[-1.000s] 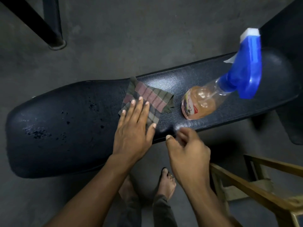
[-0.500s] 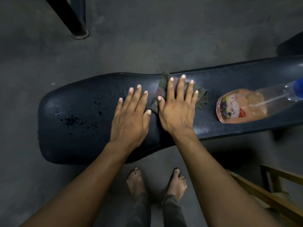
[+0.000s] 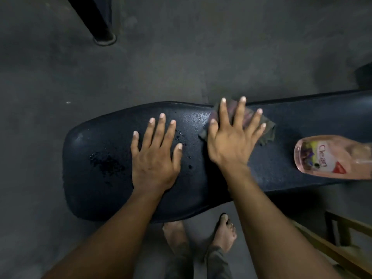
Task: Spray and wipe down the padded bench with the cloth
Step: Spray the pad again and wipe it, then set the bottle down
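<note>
Head view: my right hand (image 3: 231, 146) presses the plaid cloth (image 3: 267, 131) flat, fingers straight and spread, gripping nothing. My left hand (image 3: 155, 158) rests flat, open, on the padded desk (image 3: 201, 190). Spray droplets (image 3: 106, 166) lie left of both hands along the desk's long axis; left hand nearer. Spray bottle (image 3: 330, 158) lies right of my fingers.

The cloth (image 3: 267, 131) is pressed flat on the black padded bench (image 3: 221, 190) by the right hand (image 3: 231, 141), fingers (image 3: 240, 115) spread. The left hand (image 3: 154, 158) is laid flat beside it. Wet drops (image 3: 106, 166) are seen left. A pink spray bottle (image 3: 330, 156) is lying on its side.
</note>
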